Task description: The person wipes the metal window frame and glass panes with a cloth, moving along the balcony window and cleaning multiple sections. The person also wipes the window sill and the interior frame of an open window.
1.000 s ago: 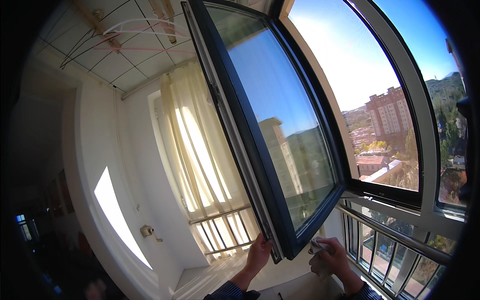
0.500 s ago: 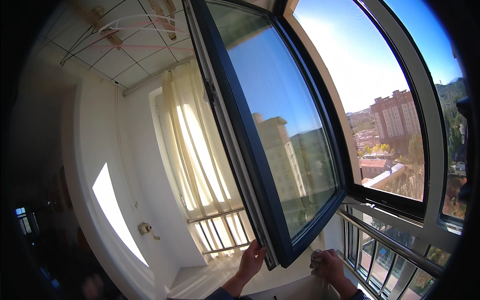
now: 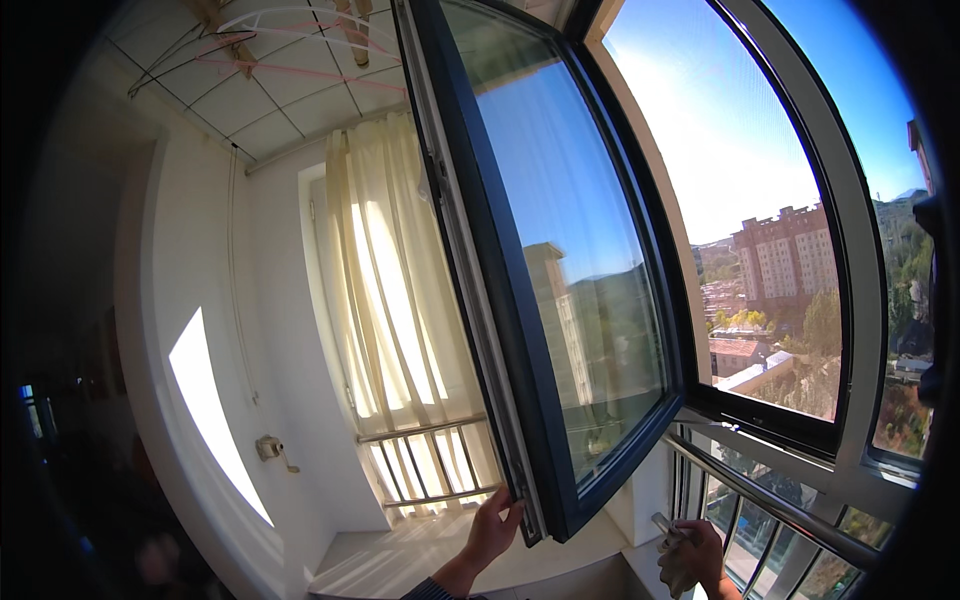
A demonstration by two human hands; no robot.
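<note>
A dark-framed window sash (image 3: 548, 400) stands swung open into the room, its glass reflecting sky, hills and a building. My left hand (image 3: 490, 530) is closed on the lower corner of its free edge, fingers behind the frame and thumb in front. To the right of the sash and below it, my right hand (image 3: 705, 555) is closed round a crumpled pale grey cloth (image 3: 677, 572), apart from the glass. Part of the cloth is hidden by the fingers. The metal railing (image 3: 770, 500) runs just beyond my right hand.
A fixed window frame (image 3: 765, 415) with a screened opening is on the right. Cream curtains (image 3: 390, 280) hang behind the sash above a sunlit ledge (image 3: 400, 555). A hand crank (image 3: 275, 449) is mounted on the left wall, and clothes hangers (image 3: 300, 30) hang near the ceiling.
My right hand has moved right and slightly down with the cloth, away from the sash's lower corner. My left hand keeps its grip on the sash. The view has shifted slightly.
</note>
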